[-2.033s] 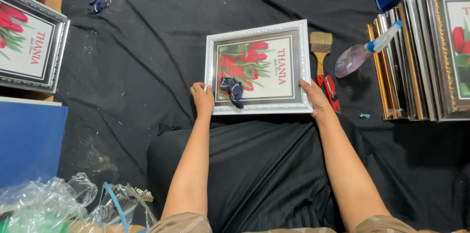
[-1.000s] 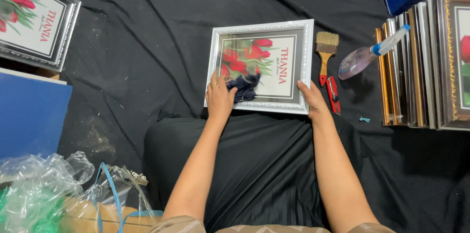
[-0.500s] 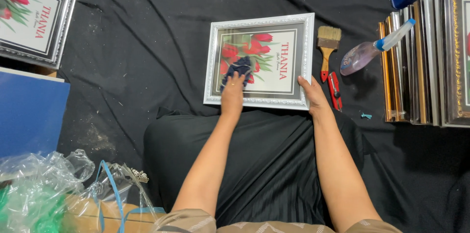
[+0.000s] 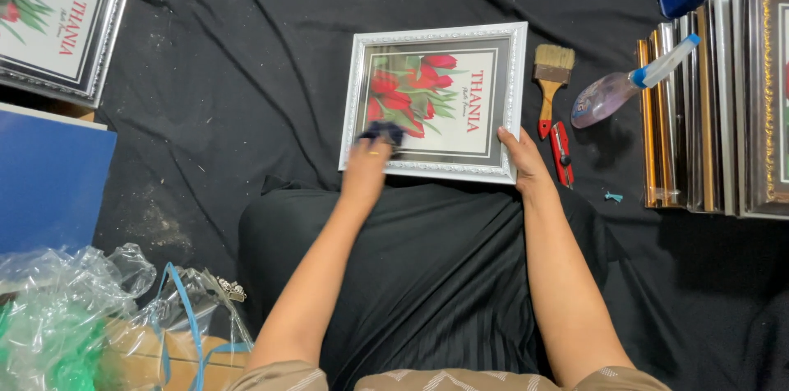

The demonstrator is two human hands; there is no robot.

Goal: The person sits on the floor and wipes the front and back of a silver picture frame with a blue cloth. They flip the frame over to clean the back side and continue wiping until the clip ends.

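A silver-framed picture [image 4: 516, 70] of red flowers lies flat on the black cloth in front of me. My left hand [image 4: 367, 167] presses a small dark blue cloth [image 4: 383, 133] onto the glass near the frame's lower left corner; the hand is blurred. My right hand [image 4: 523, 162] grips the frame's lower right corner and holds it steady.
Right of the frame lie a paintbrush [image 4: 550, 75], a red cutter [image 4: 562, 152] and a spray bottle [image 4: 625, 88]. A stack of frames [image 4: 715, 103] stands at the far right. Another framed picture [image 4: 57, 25], a blue board [image 4: 49, 181] and crumpled plastic wrap [image 4: 66, 309] are at the left.
My left hand with the dark cloth has moved over the glass, up toward the middle and back down to the lower left. My right hand has stayed on the corner.
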